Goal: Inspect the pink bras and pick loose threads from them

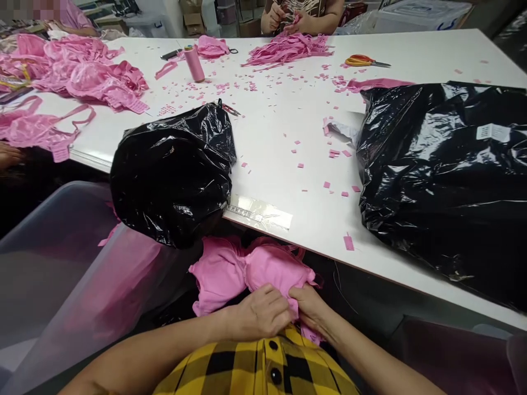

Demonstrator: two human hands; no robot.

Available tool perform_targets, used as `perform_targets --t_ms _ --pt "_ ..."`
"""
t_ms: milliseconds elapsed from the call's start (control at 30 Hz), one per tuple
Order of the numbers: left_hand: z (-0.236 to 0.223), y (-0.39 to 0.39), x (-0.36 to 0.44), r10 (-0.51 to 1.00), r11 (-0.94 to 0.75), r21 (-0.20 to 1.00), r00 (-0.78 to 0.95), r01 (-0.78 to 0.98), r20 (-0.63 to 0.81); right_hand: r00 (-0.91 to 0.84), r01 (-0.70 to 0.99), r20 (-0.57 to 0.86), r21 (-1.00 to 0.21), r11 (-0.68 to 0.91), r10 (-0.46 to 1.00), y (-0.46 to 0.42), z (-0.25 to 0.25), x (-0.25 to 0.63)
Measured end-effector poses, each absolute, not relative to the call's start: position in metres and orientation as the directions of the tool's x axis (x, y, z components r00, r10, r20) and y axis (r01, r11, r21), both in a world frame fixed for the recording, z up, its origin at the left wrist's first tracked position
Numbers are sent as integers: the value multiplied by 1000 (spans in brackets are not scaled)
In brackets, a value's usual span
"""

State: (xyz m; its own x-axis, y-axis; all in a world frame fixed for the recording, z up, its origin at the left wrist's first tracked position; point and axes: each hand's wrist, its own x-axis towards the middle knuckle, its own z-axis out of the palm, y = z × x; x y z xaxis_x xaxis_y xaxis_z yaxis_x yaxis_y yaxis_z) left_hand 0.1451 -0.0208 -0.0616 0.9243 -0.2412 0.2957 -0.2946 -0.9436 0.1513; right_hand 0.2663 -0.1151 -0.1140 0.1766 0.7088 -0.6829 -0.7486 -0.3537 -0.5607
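Observation:
A pink bra [275, 264] lies across my lap below the table edge, its two cups side by side and facing up. My left hand [265, 310] is closed on the lower edge of the right-hand cup, fingers curled into the fabric. Close beside it, my right hand [310, 307] grips the same bra at its side band, thumb on top. Part of the band hangs down below my right hand. What the fingertips press against is hidden by the cloth.
On the white table [272, 137] stand two black plastic bags [173, 175] [448, 175], a measuring strip [259, 211], a thread spool [194, 65], orange-handled scissors [366, 61] and pink bras [82, 71]. A translucent bin [82, 274] is at my left. Across sits a co-worker [307, 16] by pink straps [290, 50].

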Motion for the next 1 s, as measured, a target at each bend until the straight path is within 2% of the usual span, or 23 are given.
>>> perform_targets --t_ms 67,133,200,300,400,567,700,767,933,1000 --pt "-61 -20 146 -207 -943 183 919 -279 334 199 -761 -700 -552 -342 686 -112 -116 262" --pt "-61 -18 147 -82 -951 252 934 -178 348 200 -764 -706 -547 -344 679 -112 -117 262" --pt "-61 -18 148 61 -949 312 939 -51 339 191 -759 -704 -548 -352 684 -115 -116 264" --pt "-65 -21 148 166 -938 341 943 61 290 160 -752 -699 -544 -373 696 -120 -113 267" --pt "-71 -24 147 184 -930 356 949 85 256 121 -757 -679 -534 -375 724 -123 -110 270" --pt "-77 -25 145 176 -934 353 936 61 305 90 -764 -642 -535 -361 761 -124 -108 274" --pt "-80 -33 154 99 -923 378 905 -72 414 102 -725 -600 -591 -354 793 -120 -111 269" --pt "-83 -35 159 73 -923 371 903 -99 424 119 -692 -578 -631 -350 807 -118 -113 267" --pt "-81 -16 158 209 -898 437 920 46 332 186 -609 -559 -711 -352 808 -116 -116 275" --pt "-69 -2 153 305 -893 421 903 160 302 196 -571 -553 -736 -363 810 -117 -115 282"
